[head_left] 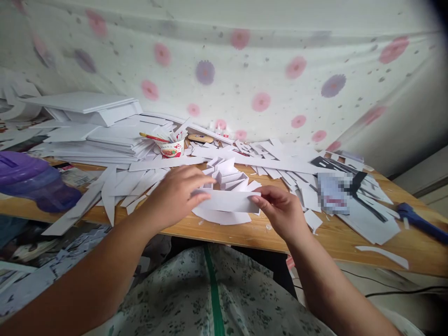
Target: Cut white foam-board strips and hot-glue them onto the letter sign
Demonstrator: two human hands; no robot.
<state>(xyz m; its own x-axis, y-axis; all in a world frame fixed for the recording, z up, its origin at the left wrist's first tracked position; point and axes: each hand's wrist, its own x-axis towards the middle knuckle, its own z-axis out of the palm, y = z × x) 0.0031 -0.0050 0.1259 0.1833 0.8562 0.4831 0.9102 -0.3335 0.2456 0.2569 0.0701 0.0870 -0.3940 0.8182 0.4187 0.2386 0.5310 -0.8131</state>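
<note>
A white cardboard strip (229, 201) stands on its long edge, level in front of me. My right hand (283, 210) pinches its right end, thumb on the near face and fingers behind. At the left end, my left hand (180, 190) has its thumb against the near face, while its fingers reach over the top edge and are partly hidden. Just beyond the strip rises a group of folded white card pieces (238, 181), set upright at angles. Below the strip, a white piece with a curved edge (224, 218) lies flat on the wooden table (217, 235).
White card offcuts (119, 186) litter both sides. Stacked boards (101, 145) stand back left, near a paper cup (173, 148) of strips and a brush. A purple-lidded jug (52, 186) is at left; a blue-handled tool (422, 224) lies right. A patterned curtain (224, 70) hangs behind.
</note>
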